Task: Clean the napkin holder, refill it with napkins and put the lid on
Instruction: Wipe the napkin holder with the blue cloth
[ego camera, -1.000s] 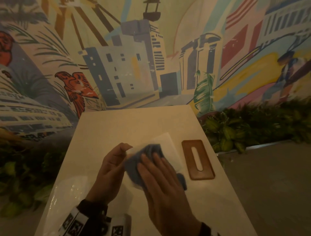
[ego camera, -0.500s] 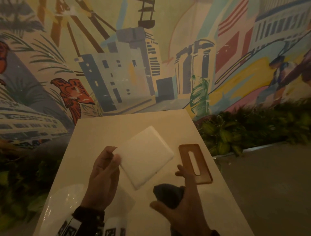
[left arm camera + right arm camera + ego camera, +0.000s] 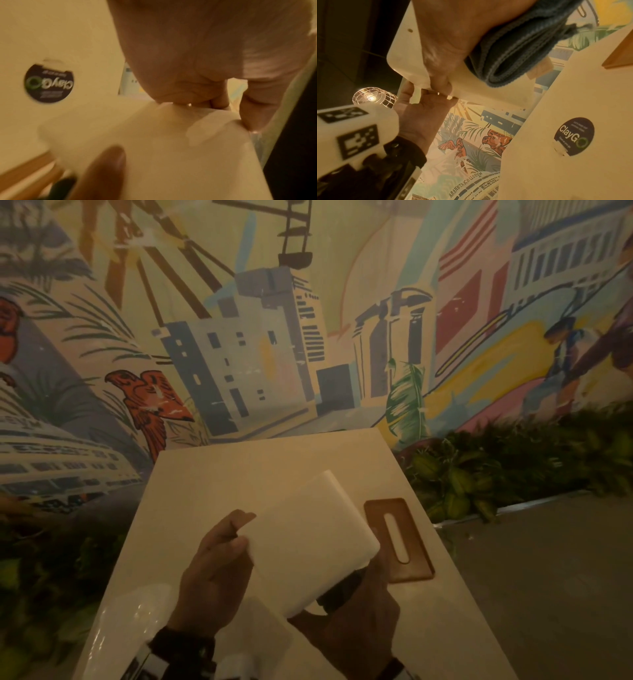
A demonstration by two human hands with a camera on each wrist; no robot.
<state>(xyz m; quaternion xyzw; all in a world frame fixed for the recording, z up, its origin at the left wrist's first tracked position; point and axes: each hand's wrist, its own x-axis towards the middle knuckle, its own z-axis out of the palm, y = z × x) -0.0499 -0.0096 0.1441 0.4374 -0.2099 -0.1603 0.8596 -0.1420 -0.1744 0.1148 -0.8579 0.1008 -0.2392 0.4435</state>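
Closest to the person, a shiny clear plastic bag [image 3: 130, 621] lies on the pale surface [image 3: 239, 474]. Just past it, both hands hold the white napkin holder [image 3: 308, 539] up off the surface, tilted. The left hand [image 3: 212, 573] pinches its left edge, thumb on top and fingers curled under. The right hand [image 3: 356, 621] is below the holder's near corner, with its fingers curled around a dark blue cloth [image 3: 513, 51] that it presses to the holder's underside. Right beside the holder, flat on the surface, lies the brown wooden lid [image 3: 399, 539] with a long slot in it. A round dark sticker [image 3: 574, 136] on the surface says "ClayGo". Farther back are green leafy plants [image 3: 513, 470] and a bright painted wall [image 3: 274, 337] with buildings and red birds.
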